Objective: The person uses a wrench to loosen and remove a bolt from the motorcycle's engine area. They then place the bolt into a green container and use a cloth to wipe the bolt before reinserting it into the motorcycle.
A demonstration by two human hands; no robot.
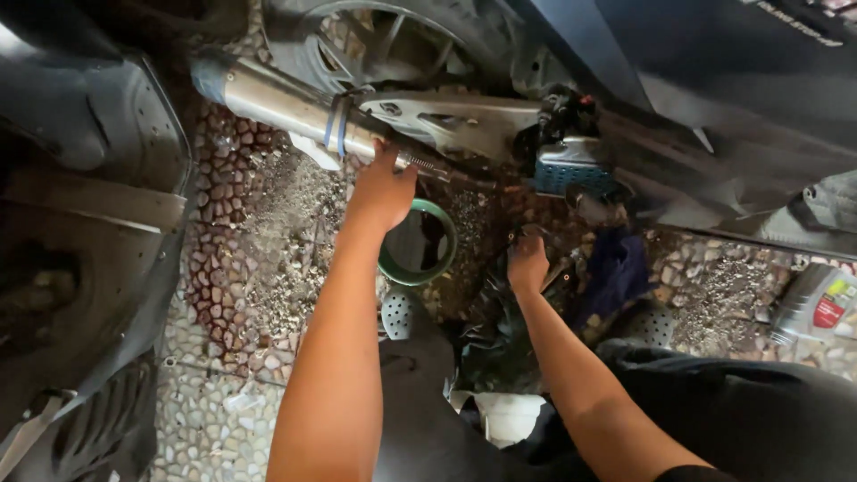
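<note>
A: Spanning the top of the view is the motorcycle [678,80], dark-bodied, with its rear wheel [375,40] at upper centre. What lies along its underside?

B: The silver exhaust pipe [286,103], running down and to the right from the upper left, just below the wheel. It serves as the landmark. A grey swingarm [446,120] sits just right of the pipe's lower end.

A: And on the ground below the pipe?

B: A pebbled floor [241,268]. A green-rimmed round pan [420,245] rests on it directly below the pipe's lower end, and a dark blue rag [616,268] lies well to the right of the pipe. A grey oil bottle [817,303] stands at the far right, farthest from the pipe.

A: The hands?

B: The left hand [382,187] reaches up to the pipe's lower end, fingers curled against it near a small spring [424,163]. The right hand [528,263] is down and right of the pipe, closed; what it grips cannot be told.
</note>
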